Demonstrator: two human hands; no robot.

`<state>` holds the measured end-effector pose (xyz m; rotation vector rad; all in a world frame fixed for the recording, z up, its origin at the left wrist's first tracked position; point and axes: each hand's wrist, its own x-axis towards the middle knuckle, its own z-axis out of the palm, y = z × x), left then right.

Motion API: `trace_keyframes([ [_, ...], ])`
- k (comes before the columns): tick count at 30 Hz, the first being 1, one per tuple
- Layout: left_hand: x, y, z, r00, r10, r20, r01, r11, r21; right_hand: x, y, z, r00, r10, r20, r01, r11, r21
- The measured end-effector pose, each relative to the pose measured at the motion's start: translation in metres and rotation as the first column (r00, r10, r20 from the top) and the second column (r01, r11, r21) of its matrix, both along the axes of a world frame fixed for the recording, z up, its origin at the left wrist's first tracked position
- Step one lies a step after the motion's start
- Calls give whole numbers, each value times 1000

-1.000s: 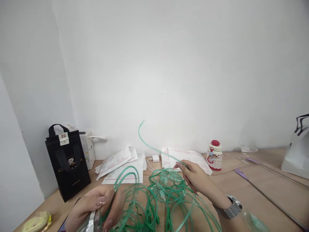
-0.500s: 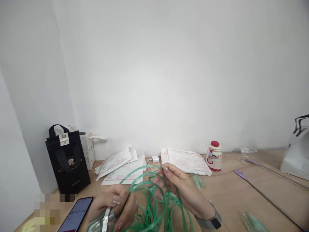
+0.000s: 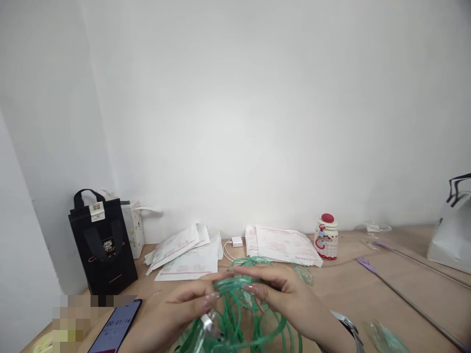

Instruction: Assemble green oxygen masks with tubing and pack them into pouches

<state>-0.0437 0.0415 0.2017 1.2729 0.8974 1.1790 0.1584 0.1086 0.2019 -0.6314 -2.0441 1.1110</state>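
Observation:
Coils of thin green plastic tubing (image 3: 232, 283) are gathered between my two hands. My left hand (image 3: 180, 306) is closed on the left side of the loops, with thumb and fingers pinching them. Facing it, my right hand (image 3: 290, 294) grips the right side of the same bundle. More loops hang below and in front of the hands. Under my left hand is a clear greenish plastic piece with a shiny metal strip (image 3: 206, 321), partly hidden and cut off by the lower edge.
A phone (image 3: 117, 326) showing a timer lies left, near a black paper bag (image 3: 105, 255). White printed packets (image 3: 191, 262) and a red-lidded jar (image 3: 326, 238) line the wall. Purple-tipped rods (image 3: 401, 294) and clear green plastic bundles (image 3: 384, 338) lie right; a white bag (image 3: 452, 240) stands beyond.
My hands have come closer together, drawing the wide loops into a tighter bundle. My right hand has moved slightly down and turned its back upward; my left hand has moved right.

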Motion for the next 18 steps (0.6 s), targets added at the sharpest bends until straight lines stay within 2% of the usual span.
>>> trace_keyframes([
  [2, 8, 3, -1, 996, -73, -60, 70, 996, -54, -2, 2, -2, 998, -33, -51, 31, 998, -52],
  [4, 10, 7, -3, 996, -80, 36, 83, 991, -102, -1, 7, -3, 996, -35, -86, 20, 986, -166],
  [6, 7, 9, -4, 983, 26, 180, -3, 992, -123, 3, 11, -3, 993, -17, -116, -17, 960, -281],
  [8, 1, 6, -2, 944, 168, 284, -145, 984, -100, 7, 16, -2, 988, -4, -152, -45, 947, -318],
  [10, -7, 0, 2, 900, 254, 353, -248, 967, -64, 11, 19, -1, 985, 28, -169, -80, 947, -310],
  [14, -14, -11, 9, 863, 253, 438, -272, 962, -20, 10, 24, -3, 986, 99, -135, -135, 948, -287],
  [15, -14, -12, 9, 841, 285, 459, -302, 953, -38, 8, 25, -4, 986, 106, -132, -139, 953, -270],
  [16, -13, -11, 9, 801, 351, 484, -361, 929, -77, 6, 26, -6, 987, 93, -132, -122, 964, -236],
  [18, -9, -7, 9, 673, 519, 527, -499, 844, -193, 1, 29, -10, 993, -25, -114, 12, 993, -114],
])
